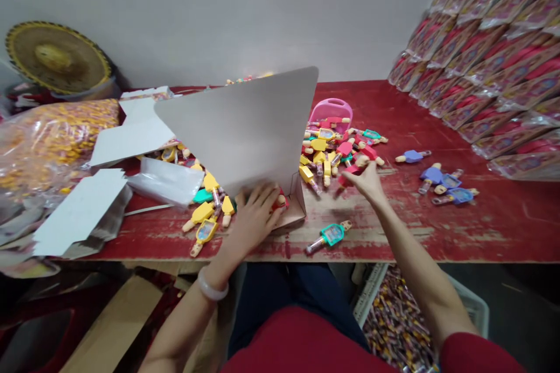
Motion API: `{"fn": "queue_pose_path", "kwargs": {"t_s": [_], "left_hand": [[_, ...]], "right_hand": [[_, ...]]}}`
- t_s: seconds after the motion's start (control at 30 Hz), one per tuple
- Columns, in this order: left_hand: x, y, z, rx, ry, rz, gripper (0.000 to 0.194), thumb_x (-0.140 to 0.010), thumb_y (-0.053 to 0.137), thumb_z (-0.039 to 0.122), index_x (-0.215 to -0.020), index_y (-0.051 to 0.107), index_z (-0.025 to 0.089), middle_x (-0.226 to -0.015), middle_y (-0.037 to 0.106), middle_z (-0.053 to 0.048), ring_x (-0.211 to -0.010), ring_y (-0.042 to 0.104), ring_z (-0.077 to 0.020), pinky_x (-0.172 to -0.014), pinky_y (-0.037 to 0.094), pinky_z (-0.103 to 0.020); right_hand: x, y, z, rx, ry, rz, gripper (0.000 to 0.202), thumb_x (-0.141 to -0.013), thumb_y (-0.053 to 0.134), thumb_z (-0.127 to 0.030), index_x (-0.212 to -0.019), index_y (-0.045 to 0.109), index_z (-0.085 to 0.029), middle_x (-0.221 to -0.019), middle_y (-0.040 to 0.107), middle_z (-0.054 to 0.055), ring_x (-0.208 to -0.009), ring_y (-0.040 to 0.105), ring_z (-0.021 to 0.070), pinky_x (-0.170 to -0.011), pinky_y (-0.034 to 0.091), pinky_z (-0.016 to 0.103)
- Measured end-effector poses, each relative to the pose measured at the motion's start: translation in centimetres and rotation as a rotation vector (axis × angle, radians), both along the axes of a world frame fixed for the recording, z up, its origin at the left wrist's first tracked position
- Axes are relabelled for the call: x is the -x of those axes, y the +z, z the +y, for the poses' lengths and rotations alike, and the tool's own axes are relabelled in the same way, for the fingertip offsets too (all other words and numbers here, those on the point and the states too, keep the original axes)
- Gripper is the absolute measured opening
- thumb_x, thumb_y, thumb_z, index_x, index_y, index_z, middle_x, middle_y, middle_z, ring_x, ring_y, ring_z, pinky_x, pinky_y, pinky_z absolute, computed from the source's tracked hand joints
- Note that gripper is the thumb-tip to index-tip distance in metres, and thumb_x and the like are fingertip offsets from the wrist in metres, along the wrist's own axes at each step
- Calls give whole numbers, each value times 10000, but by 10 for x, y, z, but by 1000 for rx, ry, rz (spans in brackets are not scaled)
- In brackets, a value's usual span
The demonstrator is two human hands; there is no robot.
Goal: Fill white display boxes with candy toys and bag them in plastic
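My left hand [256, 215] reaches into a small cardboard box [298, 201], its fingers stretched over a red plastic piece [280, 201]. The box's large grey-white lid [245, 128] stands raised behind it and hides part of the table. To the right, my right hand [371, 180] pinches a small red plastic toy [350, 175], slightly blurred, at the edge of a pile of colourful toys [324, 148] with clear tubes. A teal-framed toy [333, 235] lies alone near the table's front edge. Yellow toys [203, 213] lie left of the box.
Filled clear packages [494, 81] are stacked at the right. Several purple toys [455, 192] lie before them. Behind the pile stands a pink handled piece [332, 109]. On the left are folded white cartons [83, 210], plastic sleeves [168, 180] and a bulging bag [65, 134]. A crate [481, 309] sits below.
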State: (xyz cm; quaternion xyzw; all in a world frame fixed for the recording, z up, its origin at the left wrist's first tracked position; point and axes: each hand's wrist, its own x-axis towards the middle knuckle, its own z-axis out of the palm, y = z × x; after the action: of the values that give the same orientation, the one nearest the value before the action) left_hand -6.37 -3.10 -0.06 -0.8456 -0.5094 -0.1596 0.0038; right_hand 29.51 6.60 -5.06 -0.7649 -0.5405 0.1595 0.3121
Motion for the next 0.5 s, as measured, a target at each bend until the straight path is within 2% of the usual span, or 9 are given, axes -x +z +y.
{"fn": "queue_pose_path", "kwargs": {"t_s": [0.1,0.17,0.23,0.3,0.4,0.5], "left_hand": [[-8,-2,18,50,-145,32,442,-1046,438,283,-1441,588,154,-1569,516,-140,-1514,412,-280,-1255,310,-538],[-9,-6,26,73,-165,19,408,-1040,446,262,-1375,645,139,-1521,568,-150,-1485,458,-276,-1247,344,-511],[-7,-11,30,69,-165,-27,384,-1041,458,272,-1330,678,149,-1484,607,-140,-1469,481,-268,-1249,354,-495],[-5,-14,29,60,-166,-72,370,-1040,469,285,-1306,695,162,-1478,614,-130,-1471,479,-265,-1253,352,-496],[-3,-14,26,72,-164,-113,356,-1033,485,283,-1283,709,166,-1492,601,-131,-1457,496,-277,-1253,354,-511],[-2,-13,26,81,-178,-145,348,-1030,492,276,-1273,712,157,-1486,606,-132,-1449,503,-286,-1253,353,-517]], "right_hand": [[44,29,-50,-327,201,167,482,-825,751,-527,-1104,535,-199,-963,666,56,-836,655,222,-788,545,339],[86,32,-71,-438,356,161,344,-910,680,-518,-1011,550,-215,-947,654,55,-844,648,212,-811,544,334],[123,21,-75,-513,460,91,270,-981,581,-483,-992,559,-214,-989,657,86,-905,652,220,-861,539,342],[145,1,-67,-514,510,5,257,-1018,491,-457,-992,555,-209,-982,657,104,-893,650,226,-841,536,343],[150,-25,-52,-422,541,-129,269,-1033,435,-442,-945,535,-209,-905,643,97,-794,629,220,-743,514,320],[143,-29,-46,-325,604,-225,258,-1033,452,-432,-938,525,-203,-896,638,93,-759,621,213,-693,477,295]]}}
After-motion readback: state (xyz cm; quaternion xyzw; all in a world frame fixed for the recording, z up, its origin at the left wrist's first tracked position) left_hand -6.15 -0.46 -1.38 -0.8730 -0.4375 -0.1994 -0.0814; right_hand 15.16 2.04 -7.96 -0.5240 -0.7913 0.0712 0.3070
